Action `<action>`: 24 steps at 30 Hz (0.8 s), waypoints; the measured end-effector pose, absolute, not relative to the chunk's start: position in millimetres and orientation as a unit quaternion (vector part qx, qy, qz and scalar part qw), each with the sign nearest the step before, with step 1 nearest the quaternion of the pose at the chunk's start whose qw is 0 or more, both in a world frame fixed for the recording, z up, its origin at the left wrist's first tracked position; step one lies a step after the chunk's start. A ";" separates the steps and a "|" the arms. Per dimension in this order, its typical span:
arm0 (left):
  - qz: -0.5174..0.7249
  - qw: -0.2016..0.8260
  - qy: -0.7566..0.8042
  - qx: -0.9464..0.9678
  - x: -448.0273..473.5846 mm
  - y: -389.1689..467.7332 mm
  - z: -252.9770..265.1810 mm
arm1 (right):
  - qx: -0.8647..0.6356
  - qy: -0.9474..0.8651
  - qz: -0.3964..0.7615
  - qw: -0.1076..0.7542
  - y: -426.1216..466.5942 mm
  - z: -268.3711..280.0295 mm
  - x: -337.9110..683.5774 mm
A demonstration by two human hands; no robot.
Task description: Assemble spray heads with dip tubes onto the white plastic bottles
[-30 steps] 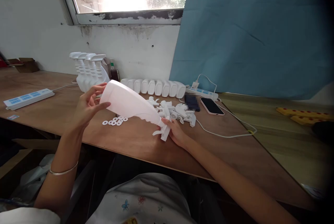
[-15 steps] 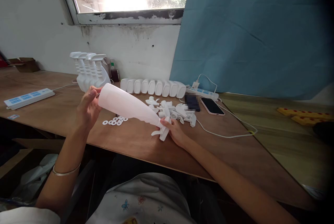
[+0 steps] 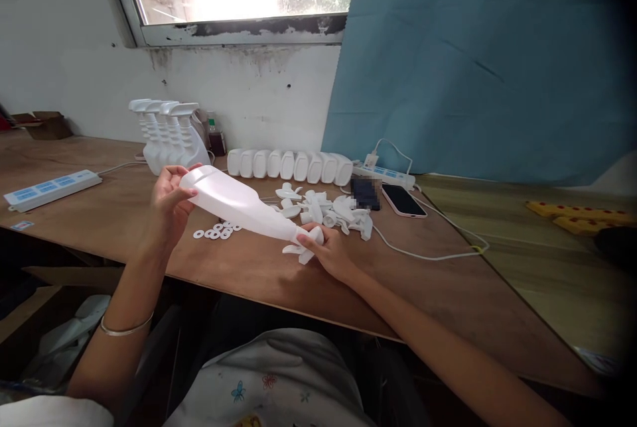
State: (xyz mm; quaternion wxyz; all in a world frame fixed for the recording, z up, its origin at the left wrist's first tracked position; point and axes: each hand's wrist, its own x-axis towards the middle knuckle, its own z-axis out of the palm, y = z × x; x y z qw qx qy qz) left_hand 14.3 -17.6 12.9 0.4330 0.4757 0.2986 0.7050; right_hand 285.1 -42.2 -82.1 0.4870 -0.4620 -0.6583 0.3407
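A white spray bottle (image 3: 233,205) is held tilted between my two hands above the table, its base to the left and its neck to the right. My left hand (image 3: 174,198) grips the base end with thumb and fingers. At the other end, my right hand (image 3: 326,248) is closed around the white trigger sprayer head (image 3: 311,244) at the neck. Just beyond my right hand lies a pile of loose white trigger sprayer heads (image 3: 331,208). Several white ring washers (image 3: 216,231) lie on the table below the bottle.
Finished-looking spray bottles (image 3: 172,135) stand at the back left, near a dark bottle with a green cap (image 3: 215,138). A row of white bottles (image 3: 287,165) lies along the wall. Power strips (image 3: 52,189), a phone (image 3: 404,201), a white cable (image 3: 428,258) and an open box (image 3: 64,334) surround the work area.
The bottle has rolled about its long axis, so a different side faces me. My left hand has shifted its fingers on the base. My right hand keeps hold of the sprayer head.
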 end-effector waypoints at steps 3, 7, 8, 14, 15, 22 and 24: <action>0.695 0.442 0.287 0.490 14.0 -22.0 14.2 | -0.459 -0.660 0.345 0.484 -42.2 -81.7 284.3; 0.708 0.413 0.282 0.498 16.9 -22.5 11.8 | -0.457 -0.661 0.344 0.486 -43.5 -81.9 283.9; 0.717 0.399 0.281 0.498 17.9 -21.2 10.5 | -0.456 -0.661 0.345 0.486 -43.7 -82.1 284.0; 0.739 0.370 0.239 0.510 22.5 -19.1 6.5 | -0.433 -0.645 0.401 0.485 -42.6 -82.0 283.0; 0.740 0.372 0.223 0.513 23.2 -20.4 6.7 | -0.422 -0.643 0.420 0.481 -42.2 -81.3 282.5; 0.732 0.393 0.218 0.512 22.2 -19.8 5.2 | -0.365 -0.608 0.540 0.454 -41.2 -77.7 280.7; 0.717 0.404 0.220 0.523 18.4 -16.5 4.3 | -0.362 -0.587 0.562 0.457 -41.3 -77.6 280.9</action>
